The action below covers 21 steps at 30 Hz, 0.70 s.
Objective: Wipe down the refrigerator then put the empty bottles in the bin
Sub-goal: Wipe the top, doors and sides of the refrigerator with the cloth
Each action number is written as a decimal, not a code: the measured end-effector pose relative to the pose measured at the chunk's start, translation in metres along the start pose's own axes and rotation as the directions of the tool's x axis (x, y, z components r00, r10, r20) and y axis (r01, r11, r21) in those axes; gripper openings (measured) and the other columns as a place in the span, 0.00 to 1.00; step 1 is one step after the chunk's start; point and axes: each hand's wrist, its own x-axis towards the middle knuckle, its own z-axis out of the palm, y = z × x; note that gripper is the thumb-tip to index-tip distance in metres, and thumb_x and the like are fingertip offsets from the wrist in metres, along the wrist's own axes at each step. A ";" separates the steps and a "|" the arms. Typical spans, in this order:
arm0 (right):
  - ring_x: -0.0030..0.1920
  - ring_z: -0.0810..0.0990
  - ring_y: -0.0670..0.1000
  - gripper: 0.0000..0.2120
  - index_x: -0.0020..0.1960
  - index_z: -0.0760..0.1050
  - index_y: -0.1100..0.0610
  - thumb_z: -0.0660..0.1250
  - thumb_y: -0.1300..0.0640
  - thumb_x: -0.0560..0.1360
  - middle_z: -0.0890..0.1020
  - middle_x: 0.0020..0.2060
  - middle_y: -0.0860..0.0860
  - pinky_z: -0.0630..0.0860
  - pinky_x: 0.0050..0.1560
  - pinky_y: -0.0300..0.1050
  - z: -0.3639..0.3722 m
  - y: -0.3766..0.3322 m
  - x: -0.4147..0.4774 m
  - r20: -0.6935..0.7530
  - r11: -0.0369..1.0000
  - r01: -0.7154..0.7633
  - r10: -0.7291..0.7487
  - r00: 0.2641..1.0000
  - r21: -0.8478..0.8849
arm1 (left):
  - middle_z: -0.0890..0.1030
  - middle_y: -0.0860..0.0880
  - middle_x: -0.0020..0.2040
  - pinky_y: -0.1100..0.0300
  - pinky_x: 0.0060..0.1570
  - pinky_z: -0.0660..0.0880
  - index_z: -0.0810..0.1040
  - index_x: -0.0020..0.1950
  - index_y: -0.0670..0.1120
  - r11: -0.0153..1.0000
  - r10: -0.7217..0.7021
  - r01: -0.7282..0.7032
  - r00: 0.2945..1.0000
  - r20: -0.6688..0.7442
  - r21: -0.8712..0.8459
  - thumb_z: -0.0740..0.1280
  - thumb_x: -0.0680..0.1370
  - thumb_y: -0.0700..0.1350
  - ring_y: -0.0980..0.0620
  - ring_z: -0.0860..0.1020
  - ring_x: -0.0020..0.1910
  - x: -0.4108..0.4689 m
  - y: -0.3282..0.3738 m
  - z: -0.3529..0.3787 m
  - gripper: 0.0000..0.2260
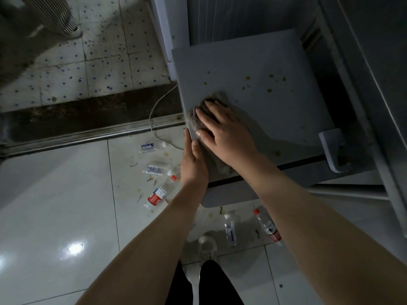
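I look down on the grey top of a small refrigerator [275, 111], speckled with yellowish stains. My right hand [224, 130] lies flat on a grey-brown cloth [196, 119] near the top's left front corner, pressing it down. My left hand [193, 164] rests against the left edge of the top, fingers straight, holding nothing. Several empty plastic bottles lie on the floor: a red-labelled one [159, 193], two with blue labels [148, 148] [154, 169] to the left, and a clear one [230, 230] and a red-capped one [267, 226] in front of the fridge.
White glossy tiles cover the near floor, with stains and scraps around the bottles. A metal door track [88, 135] and a white cable [158, 106] run to the left. Another person's striped trouser leg and shoe [63, 23] stand at top left. My own shoe [207, 245] is below the fridge.
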 end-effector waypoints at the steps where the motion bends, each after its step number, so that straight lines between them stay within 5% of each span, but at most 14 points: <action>1: 0.66 0.71 0.60 0.23 0.65 0.73 0.57 0.56 0.46 0.76 0.74 0.65 0.59 0.66 0.67 0.54 0.001 0.000 0.005 -0.005 1.000 -0.015 0.015 1.000 0.004 | 0.70 0.50 0.70 0.51 0.64 0.68 0.53 0.74 0.62 1.000 -0.001 0.001 1.000 0.003 0.017 0.47 0.82 0.54 0.48 0.70 0.67 0.000 0.000 0.000 0.20; 8: 0.68 0.69 0.60 0.28 0.68 0.71 0.56 0.53 0.42 0.75 0.72 0.67 0.59 0.62 0.68 0.53 0.004 0.000 0.027 0.023 0.996 -0.091 0.091 0.996 0.020 | 0.66 0.51 0.73 0.57 0.64 0.64 0.51 0.75 0.61 0.998 0.026 -0.027 1.000 0.016 0.050 0.47 0.82 0.54 0.48 0.66 0.69 0.000 0.001 -0.001 0.20; 13: 0.66 0.70 0.61 0.26 0.67 0.72 0.57 0.54 0.44 0.75 0.73 0.66 0.59 0.66 0.66 0.55 0.001 -0.007 0.009 0.000 0.992 -0.123 0.123 0.992 0.028 | 0.70 0.48 0.70 0.45 0.64 0.69 0.51 0.73 0.64 0.997 0.009 -0.011 1.000 0.028 0.071 0.47 0.81 0.57 0.44 0.71 0.66 -0.001 -0.002 -0.003 0.20; 21: 0.66 0.71 0.60 0.22 0.66 0.73 0.59 0.56 0.48 0.78 0.74 0.65 0.60 0.68 0.66 0.56 0.002 -0.010 -0.044 -0.090 0.987 -0.158 0.159 0.983 0.018 | 0.71 0.47 0.69 0.50 0.62 0.70 0.51 0.74 0.62 0.998 -0.009 0.005 0.999 0.052 0.064 0.49 0.81 0.55 0.44 0.72 0.64 0.000 0.001 -0.004 0.21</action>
